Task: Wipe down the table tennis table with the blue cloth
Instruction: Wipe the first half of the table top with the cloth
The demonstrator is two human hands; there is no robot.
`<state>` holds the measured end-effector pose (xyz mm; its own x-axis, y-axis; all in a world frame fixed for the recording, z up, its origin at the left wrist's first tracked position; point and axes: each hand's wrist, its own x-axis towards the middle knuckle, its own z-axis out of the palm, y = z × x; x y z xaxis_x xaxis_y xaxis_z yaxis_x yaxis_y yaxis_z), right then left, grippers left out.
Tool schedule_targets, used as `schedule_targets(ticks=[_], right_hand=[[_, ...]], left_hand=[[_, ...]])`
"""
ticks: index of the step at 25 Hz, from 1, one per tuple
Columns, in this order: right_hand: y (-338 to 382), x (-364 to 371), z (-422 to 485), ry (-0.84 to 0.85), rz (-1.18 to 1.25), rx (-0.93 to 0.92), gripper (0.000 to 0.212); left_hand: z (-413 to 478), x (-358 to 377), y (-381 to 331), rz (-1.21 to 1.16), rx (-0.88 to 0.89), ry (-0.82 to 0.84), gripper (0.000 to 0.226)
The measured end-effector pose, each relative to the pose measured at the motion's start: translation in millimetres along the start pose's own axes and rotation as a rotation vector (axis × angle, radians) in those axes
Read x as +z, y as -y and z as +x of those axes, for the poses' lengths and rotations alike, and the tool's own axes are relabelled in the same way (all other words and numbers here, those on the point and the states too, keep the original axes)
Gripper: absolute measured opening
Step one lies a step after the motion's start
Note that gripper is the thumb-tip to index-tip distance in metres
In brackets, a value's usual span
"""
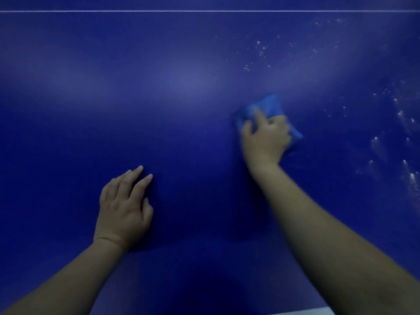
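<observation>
The right hand grips the bunched blue cloth, pressing it onto the dark blue table right of centre. The left hand rests flat and relaxed, near left. White specks dot the surface further right. A thin white line crosses the far side.

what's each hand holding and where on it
The right hand holds the blue cloth, fingers on top, thumb at its left edge. The left hand holds nothing.
</observation>
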<state>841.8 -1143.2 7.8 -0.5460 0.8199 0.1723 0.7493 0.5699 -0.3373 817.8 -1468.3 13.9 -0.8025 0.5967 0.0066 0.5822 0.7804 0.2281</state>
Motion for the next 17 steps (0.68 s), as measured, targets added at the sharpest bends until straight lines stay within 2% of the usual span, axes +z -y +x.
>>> schedule_targets(ticks=[3, 4, 5, 6, 9, 10, 11, 12, 13, 16, 17], right_hand=[[49, 10, -39, 0.162, 0.118, -0.65, 0.037], [47, 8, -20, 0.175, 0.115, -0.741, 0.037], [36, 5, 4, 0.143, 0.069, -0.706, 0.037], [14, 2, 30, 0.096, 0.0, -0.572, 0.037], [-85, -27, 80, -0.036, -0.094, 0.119, 0.042], [-104, -38, 75, -0.075, -0.072, 0.283, 0.043], [-109, -42, 58, -0.086, -0.079, 0.356, 0.043], [-100, -41, 34, -0.077, -0.091, 0.312, 0.042], [-83, -38, 4, -0.062, -0.055, 0.168, 0.041], [-35, -29, -88, 0.126, 0.09, -0.507, 0.037], [-37, -31, -99, 0.171, 0.09, -0.634, 0.037]], left_hand=[[0, -1, 1, -0.004, -0.001, -0.003, 0.054], [0, -1, 1, -0.005, -0.006, -0.003, 0.054], [0, -1, 1, -0.006, -0.01, 0.0, 0.054], [0, 0, 1, -0.007, -0.015, 0.001, 0.054], [0, -1, 0, -0.012, -0.018, 0.005, 0.054], [0, -1, 0, -0.013, -0.023, 0.008, 0.054], [0, -2, 0, -0.013, -0.027, 0.011, 0.054], [0, -2, 0, -0.013, -0.025, 0.014, 0.054], [0, -2, 0, -0.012, -0.019, 0.016, 0.055], [0, -2, 0, -0.004, -0.018, 0.031, 0.056], [-1, -2, 1, -0.006, -0.025, 0.038, 0.056]])
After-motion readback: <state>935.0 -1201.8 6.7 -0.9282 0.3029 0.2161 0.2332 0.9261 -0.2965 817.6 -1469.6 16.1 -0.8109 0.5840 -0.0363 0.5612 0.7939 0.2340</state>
